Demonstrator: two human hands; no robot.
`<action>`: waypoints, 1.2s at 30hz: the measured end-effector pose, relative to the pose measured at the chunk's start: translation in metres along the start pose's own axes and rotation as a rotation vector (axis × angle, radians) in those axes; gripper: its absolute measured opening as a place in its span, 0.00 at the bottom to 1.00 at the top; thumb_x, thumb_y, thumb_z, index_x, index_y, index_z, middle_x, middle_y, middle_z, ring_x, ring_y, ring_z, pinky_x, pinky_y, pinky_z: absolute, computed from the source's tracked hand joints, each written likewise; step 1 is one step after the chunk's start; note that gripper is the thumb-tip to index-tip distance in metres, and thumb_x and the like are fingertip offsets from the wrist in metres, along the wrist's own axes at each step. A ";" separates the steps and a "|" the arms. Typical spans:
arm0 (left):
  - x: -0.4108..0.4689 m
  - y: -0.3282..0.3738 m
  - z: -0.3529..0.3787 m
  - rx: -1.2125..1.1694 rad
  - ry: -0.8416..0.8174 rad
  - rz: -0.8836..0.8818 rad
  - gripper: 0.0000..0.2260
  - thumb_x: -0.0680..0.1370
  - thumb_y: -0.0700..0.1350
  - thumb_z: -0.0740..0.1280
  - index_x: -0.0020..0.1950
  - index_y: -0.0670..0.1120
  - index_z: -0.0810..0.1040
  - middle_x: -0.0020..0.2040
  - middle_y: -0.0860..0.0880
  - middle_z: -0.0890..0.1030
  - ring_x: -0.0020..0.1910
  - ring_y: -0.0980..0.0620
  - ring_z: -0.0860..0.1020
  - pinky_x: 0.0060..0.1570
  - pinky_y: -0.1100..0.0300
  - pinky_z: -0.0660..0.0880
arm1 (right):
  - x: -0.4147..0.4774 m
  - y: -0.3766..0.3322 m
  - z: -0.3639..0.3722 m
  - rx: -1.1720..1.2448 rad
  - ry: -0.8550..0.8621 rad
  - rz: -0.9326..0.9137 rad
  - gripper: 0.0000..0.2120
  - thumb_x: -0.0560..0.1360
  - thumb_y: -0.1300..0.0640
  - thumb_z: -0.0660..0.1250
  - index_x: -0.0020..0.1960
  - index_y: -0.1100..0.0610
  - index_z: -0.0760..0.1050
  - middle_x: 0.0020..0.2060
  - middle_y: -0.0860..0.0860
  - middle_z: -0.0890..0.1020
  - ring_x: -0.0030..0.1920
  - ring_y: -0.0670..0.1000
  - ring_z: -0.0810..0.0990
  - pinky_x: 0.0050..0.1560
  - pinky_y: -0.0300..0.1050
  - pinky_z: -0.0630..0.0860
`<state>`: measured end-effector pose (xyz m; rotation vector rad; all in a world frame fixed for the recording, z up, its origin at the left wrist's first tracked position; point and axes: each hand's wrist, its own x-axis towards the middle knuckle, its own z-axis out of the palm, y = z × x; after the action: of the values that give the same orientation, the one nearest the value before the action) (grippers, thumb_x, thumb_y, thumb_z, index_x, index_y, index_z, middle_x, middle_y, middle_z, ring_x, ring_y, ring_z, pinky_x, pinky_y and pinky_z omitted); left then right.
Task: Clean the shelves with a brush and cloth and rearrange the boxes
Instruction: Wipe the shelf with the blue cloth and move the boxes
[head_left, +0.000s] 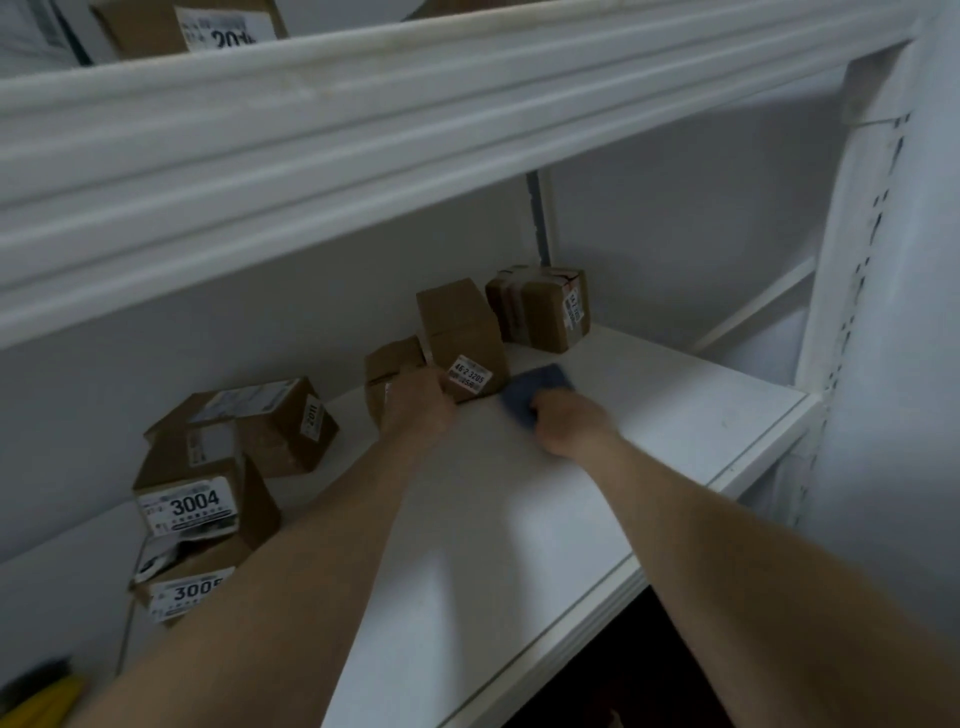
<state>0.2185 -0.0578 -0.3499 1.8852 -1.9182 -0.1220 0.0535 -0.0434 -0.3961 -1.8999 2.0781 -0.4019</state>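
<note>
head view: we see two bare arms reaching in over a white shelf (571, 519). the right hand (569, 426) has its fingers curled tight round a blue cloth (540, 387), which is bunched in the grip and lies down on the shelf surface. the cloth's free part spreads out beyond the fingertips. its long axis runs away from the knuckles toward the back of the shelf and a little to the right, and blur softens its edges. its far left edge lies just beside the foot of a tall box (462, 338), just left of those fingers. that box stands on end, its long axis upright and leaning slightly left at the top, with its white label low down and facing us.

the left hand (421, 410) is at the tall box's near lower corner, and a small box (395, 364) sits just beyond and left of its fingers. the fingers are hidden behind the back of the hand, so we cannot tell whether they grip a box or only touch one.

well beyond the right fingertips, a taped box (540, 312) sits at the back of the shelf. far left of the left fingers three boxes crowd together: the box marked 2011 (270, 421) tilted at the back, the box marked 3004 (197, 499) nearer, and the box marked 3005 (187, 587) lowest. above both hands runs the white front edge of the upper shelf (363, 130).
</note>
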 end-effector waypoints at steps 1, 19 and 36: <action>0.002 -0.003 -0.003 0.069 0.054 0.003 0.14 0.77 0.43 0.62 0.61 0.48 0.78 0.65 0.42 0.72 0.63 0.42 0.72 0.62 0.51 0.71 | 0.003 0.011 -0.006 0.000 0.021 0.083 0.16 0.79 0.60 0.56 0.65 0.59 0.72 0.62 0.58 0.76 0.62 0.58 0.75 0.60 0.51 0.73; 0.024 -0.036 0.001 0.103 -0.167 -0.113 0.35 0.74 0.54 0.70 0.75 0.50 0.58 0.75 0.41 0.54 0.69 0.35 0.64 0.66 0.47 0.66 | -0.002 -0.089 0.048 -0.145 -0.015 -0.023 0.27 0.79 0.58 0.59 0.75 0.59 0.55 0.72 0.60 0.60 0.71 0.65 0.60 0.71 0.58 0.60; -0.025 0.099 0.061 -0.011 -0.556 0.453 0.18 0.81 0.43 0.58 0.71 0.42 0.67 0.68 0.41 0.72 0.65 0.42 0.72 0.59 0.58 0.67 | 0.007 0.036 -0.008 -0.040 0.106 0.360 0.22 0.81 0.55 0.56 0.74 0.60 0.61 0.72 0.59 0.61 0.74 0.61 0.56 0.72 0.53 0.57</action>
<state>0.1030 -0.0424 -0.3740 1.4533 -2.6527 -0.5581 0.0171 -0.0475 -0.4035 -1.5064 2.4507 -0.3839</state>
